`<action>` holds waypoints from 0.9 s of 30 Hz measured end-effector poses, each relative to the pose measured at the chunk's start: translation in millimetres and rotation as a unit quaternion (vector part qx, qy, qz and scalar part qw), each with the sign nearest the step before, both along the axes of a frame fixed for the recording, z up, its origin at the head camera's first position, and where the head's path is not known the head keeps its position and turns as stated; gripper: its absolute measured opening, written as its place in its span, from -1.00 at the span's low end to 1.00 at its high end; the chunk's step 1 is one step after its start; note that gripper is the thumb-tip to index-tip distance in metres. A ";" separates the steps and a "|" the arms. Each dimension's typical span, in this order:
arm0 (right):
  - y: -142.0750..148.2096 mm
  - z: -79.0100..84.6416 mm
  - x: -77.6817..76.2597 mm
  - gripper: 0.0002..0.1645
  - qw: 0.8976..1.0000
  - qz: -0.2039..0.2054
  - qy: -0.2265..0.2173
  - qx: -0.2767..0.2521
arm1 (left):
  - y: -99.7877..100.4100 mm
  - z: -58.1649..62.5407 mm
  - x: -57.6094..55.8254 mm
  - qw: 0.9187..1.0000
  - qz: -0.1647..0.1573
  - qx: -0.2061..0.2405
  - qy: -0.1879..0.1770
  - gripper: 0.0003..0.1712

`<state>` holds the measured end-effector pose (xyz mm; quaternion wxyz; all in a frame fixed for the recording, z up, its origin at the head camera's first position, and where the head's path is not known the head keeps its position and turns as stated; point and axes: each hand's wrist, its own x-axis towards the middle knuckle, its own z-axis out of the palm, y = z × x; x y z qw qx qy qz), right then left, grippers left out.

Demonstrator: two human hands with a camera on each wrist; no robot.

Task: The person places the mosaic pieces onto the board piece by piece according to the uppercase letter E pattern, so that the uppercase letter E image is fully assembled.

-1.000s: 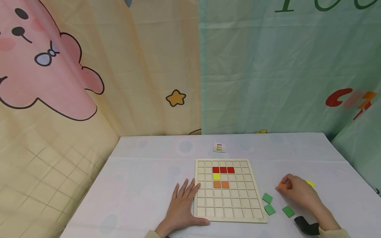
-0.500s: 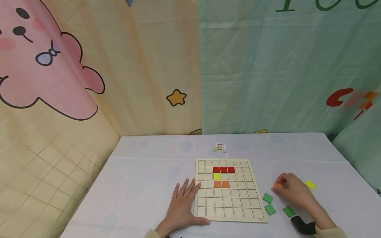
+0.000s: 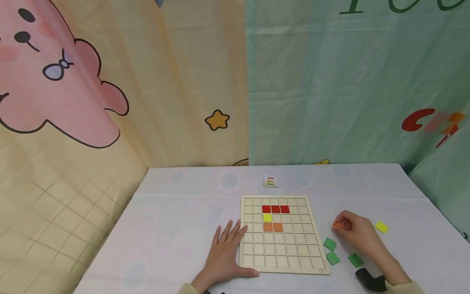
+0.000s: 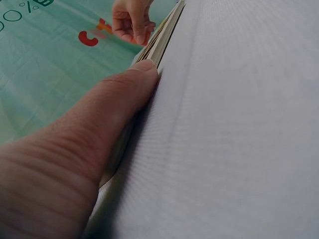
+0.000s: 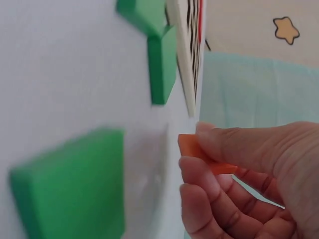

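My left hand (image 3: pixel 225 257), fingers spread, touches grid board (image 3: pixel 290 250) at 8 o'clock; my right hand (image 3: pixel 357 230) pinches an orange tile (image 5: pixel 189 146), apart from the board, at 3 o'clock.

We have an open lane of tabletop (image 3: pixel 319 208) leftward from the right hand (image 3: pixel 356 230) to the board (image 3: pixel 293 249), beyond the green tiles (image 3: pixel 330 244); two of these crowd the board's near right edge. The left hand (image 3: pixel 225 257) blocks its left side. Rightward, a yellow tile (image 3: pixel 382 227) obstructs us. Inside, red tiles (image 3: pixel 275 209) fill three cells, leaving two columns open to their right.
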<state>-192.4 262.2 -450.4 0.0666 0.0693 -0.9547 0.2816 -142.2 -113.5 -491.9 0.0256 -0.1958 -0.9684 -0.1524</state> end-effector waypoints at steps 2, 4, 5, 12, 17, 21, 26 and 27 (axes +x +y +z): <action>-7.0 2.1 0.6 -0.79 1.000 0.014 0.018 -0.015 | -0.2 0.3 0.0 1.000 0.000 -0.002 0.002 0.38; -15.5 3.9 0.7 -0.78 0.999 0.030 0.025 -0.029 | -0.2 0.9 0.3 1.000 0.002 -0.004 0.002 0.38; -20.1 4.9 1.0 -0.78 0.998 0.040 0.025 -0.039 | -0.3 1.2 0.4 1.000 0.002 -0.004 0.002 0.38; -52.2 4.2 -1.4 -0.78 0.987 0.126 0.010 -0.101 | -0.4 0.3 -0.1 1.000 0.001 0.000 -0.006 0.38; -70.3 2.1 -6.6 -0.84 0.978 0.174 -0.009 -0.114 | -0.3 -0.3 -0.3 1.000 0.000 0.000 -0.004 0.38; -81.4 1.6 -10.3 -0.88 0.974 0.192 -0.024 -0.117 | -0.3 -1.2 -0.3 1.000 -0.001 0.000 0.002 0.39; -89.6 -0.9 -13.9 -0.89 0.973 0.198 -0.029 -0.114 | -1.0 -2.1 -0.6 1.000 -0.002 0.000 0.006 0.39; -90.5 -1.6 -14.6 -0.89 0.974 0.196 -0.030 -0.111 | -1.0 -2.2 -0.7 1.000 -0.001 -0.001 0.005 0.39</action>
